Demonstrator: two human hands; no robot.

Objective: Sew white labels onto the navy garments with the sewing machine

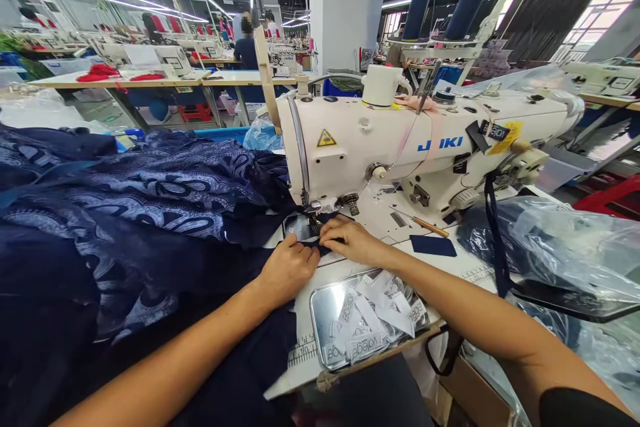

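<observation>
A white sewing machine (pixel 345 140) stands in front of me, with its presser foot (pixel 314 221) low over the bed. Dark navy fabric (pixel 200 267) with a pale paisley print spreads across the left side and runs up to the needle area. My left hand (pixel 290 267) is closed on the edge of this fabric, just in front of the presser foot. Right beside the foot, my right hand (pixel 353 240) pinches the same navy cloth, its fingers bent. The fingertips of both hands are close together, and the exact fold between them is partly hidden.
A metal tray (pixel 315 320) of white labels (pixel 375 313) sits at the front edge. To the right lie a wooden-handled tool (pixel 431 227), a small navy cloth piece (pixel 433 245) and plastic-wrapped bundles (pixel 555 240). Thread cones (pixel 417 10) stand behind; a person (pixel 245 47) is farther back.
</observation>
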